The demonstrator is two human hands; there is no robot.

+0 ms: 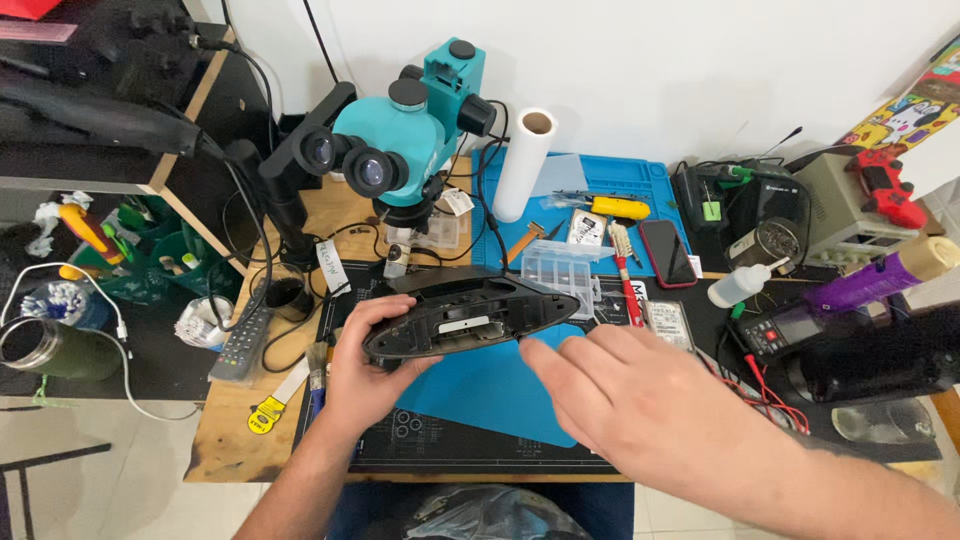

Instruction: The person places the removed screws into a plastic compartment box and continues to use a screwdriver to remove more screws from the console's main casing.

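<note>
My left hand (362, 362) grips the left end of a long black plastic housing (470, 316), holding it level above a blue mat (480, 385). The housing's inner side faces up, with ribs and a pale rectangular part in the middle. To its right my right hand (625, 395) hovers with fingers spread and nothing in it, the fingertips just short of the housing's right end.
A teal microscope (410, 135) stands behind the housing beside a white paper roll (523, 163). A clear parts box (560, 270), a red phone (667, 253), a squeeze bottle (738, 285), a multimeter (795, 328) and a remote (243, 345) lie around.
</note>
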